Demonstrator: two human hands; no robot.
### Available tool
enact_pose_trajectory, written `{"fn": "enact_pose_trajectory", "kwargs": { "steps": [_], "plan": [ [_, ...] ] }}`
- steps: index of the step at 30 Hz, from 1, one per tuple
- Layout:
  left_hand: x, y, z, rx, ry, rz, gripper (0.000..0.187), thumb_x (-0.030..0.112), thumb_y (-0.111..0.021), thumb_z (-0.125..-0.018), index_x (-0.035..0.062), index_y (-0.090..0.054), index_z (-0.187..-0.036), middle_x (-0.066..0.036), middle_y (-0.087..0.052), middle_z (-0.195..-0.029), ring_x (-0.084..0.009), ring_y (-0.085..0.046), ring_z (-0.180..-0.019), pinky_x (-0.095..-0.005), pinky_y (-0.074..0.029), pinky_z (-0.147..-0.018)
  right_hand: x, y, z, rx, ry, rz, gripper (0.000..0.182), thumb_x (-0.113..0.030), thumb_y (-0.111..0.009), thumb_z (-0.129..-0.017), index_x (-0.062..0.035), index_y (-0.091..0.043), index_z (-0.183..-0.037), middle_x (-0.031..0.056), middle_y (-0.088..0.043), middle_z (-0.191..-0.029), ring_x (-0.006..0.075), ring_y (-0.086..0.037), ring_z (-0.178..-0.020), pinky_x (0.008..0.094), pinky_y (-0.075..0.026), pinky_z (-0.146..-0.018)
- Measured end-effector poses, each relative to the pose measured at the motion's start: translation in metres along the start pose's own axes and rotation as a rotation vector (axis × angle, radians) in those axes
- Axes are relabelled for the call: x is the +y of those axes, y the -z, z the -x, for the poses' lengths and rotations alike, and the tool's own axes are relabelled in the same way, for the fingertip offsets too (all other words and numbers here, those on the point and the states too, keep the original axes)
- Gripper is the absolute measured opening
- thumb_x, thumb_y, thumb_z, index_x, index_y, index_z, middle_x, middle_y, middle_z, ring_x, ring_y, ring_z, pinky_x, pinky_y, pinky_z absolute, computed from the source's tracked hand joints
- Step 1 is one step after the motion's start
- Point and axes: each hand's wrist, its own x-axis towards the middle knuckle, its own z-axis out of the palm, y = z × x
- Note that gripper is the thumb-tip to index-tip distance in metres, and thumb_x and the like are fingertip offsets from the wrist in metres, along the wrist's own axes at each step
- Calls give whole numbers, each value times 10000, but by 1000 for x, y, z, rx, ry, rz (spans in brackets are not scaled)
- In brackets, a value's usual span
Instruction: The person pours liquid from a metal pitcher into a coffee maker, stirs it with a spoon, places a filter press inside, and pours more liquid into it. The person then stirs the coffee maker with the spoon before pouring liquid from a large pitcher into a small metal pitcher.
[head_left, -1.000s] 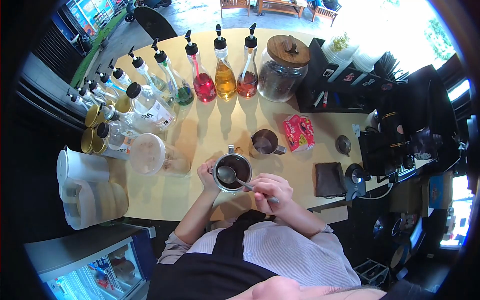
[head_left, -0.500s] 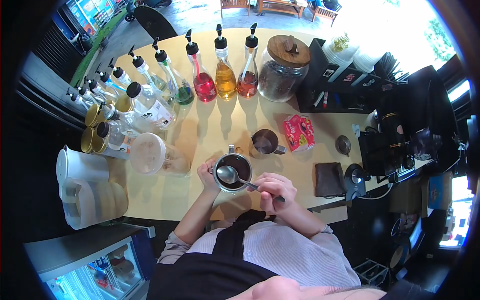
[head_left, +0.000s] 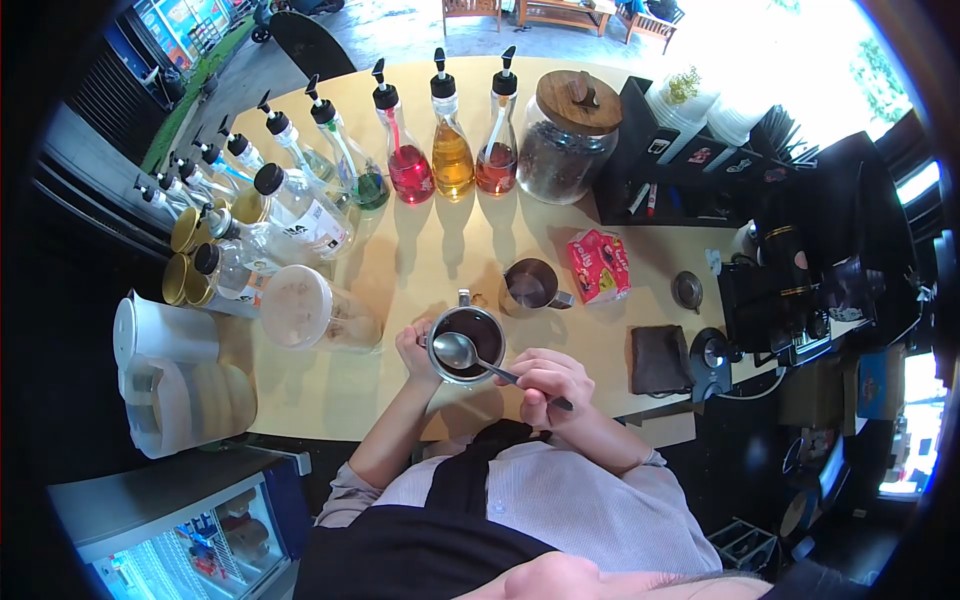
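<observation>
My left hand (head_left: 415,350) is closed on the left side of a metal pitcher (head_left: 502,345) that holds dark liquid (head_left: 470,324). Between the thumb and fingers of my right hand (head_left: 552,384) is the handle of a metal spoon (head_left: 456,350). Its bowl is over the pitcher's mouth, above the dark liquid. Just behind, to the right, stands a second metal pitcher (head_left: 531,285) with its handle pointing right. A pink packet (head_left: 599,267) lies beyond it.
Pump bottles with coloured syrups (head_left: 452,160) line the back and left of the table. A lidded plastic tub (head_left: 298,308) stands left of my hands. A wooden-lidded jar (head_left: 568,145), a black organizer (head_left: 690,150), a folded dark cloth (head_left: 659,360) and a coffee machine (head_left: 790,275) are at right.
Almost nothing differs. My right hand and the spoon have shifted very slightly; my left hand stays on the pitcher.
</observation>
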Motion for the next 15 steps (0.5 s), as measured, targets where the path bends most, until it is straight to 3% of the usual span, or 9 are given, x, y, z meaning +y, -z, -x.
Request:
{"fn": "enact_pose_trajectory", "kwargs": {
  "steps": [3, 5, 7, 9, 11, 13, 15],
  "plan": [
    [-4, 2, -1, 36, 37, 4, 640, 445, -220, -913, -50, -624, -943, -143, -664, -858, -227, -632, -793, -363, -523, -752, -1, 1, 0, 31, 1, -17, 185, -127, -462, -944, 27, -470, -842, 132, -604, -599, 210, -606, -499, 315, -505, -466],
    [-3, 2, 0, 17, 20, -51, 636, 446, -219, -911, -45, -621, -948, -143, -663, -863, -227, -628, -805, -365, -517, -764, 0, 0, 3, 11, -55, -52, 68, -20, -572, -840, 13, -513, -846, 115, -597, -664, 251, -609, -575, 329, -504, -532],
    [-6, 5, -1, 0, 2, -105, 633, 447, -217, -910, -39, -619, -954, -142, -662, -867, -227, -625, -816, -367, -511, -775, 0, -1, 2, -22, -65, -35, 64, -23, -570, -840, 8, -514, -848, 105, -587, -657, 249, -593, -560, 325, -490, -521],
    [-14, 10, -3, -32, 48, 63, 630, 455, -211, -906, -28, -612, -953, -142, -657, -872, -222, -611, -837, -372, -493, -793, 2, 0, 1, -56, -77, -17, 61, -26, -568, -840, 4, -516, -851, 94, -577, -650, 247, -577, -545, 321, -477, -510],
    [-11, 9, -2, -51, 64, 97, 630, 462, -210, -904, -23, -610, -946, -141, -654, -868, -222, -604, -838, -373, -487, -795, 6, 1, -2, -145, -68, 59, 202, -176, -460, -952, 11, -491, -880, 99, -567, -628, 204, -547, -481, 297, -442, -441],
    [-9, 9, -3, -71, 78, 130, 631, 470, -209, -901, -18, -607, -939, -140, -651, -864, -221, -597, -840, -374, -481, -798, 10, 0, 4, -99, -118, 13, 241, -207, -439, -965, 9, -492, -873, 94, -555, -623, 187, -530, -481, 291, -427, -442],
    [-10, 10, -4, -75, 26, -30, 631, 485, -217, -894, -12, -605, -921, -134, -645, -842, -222, -590, -805, -371, -482, -778, 10, 0, 7, -55, -166, -34, 281, -239, -418, -978, 8, -493, -866, 89, -542, -617, 170, -513, -481, 284, -413, -442]
  ]
}}
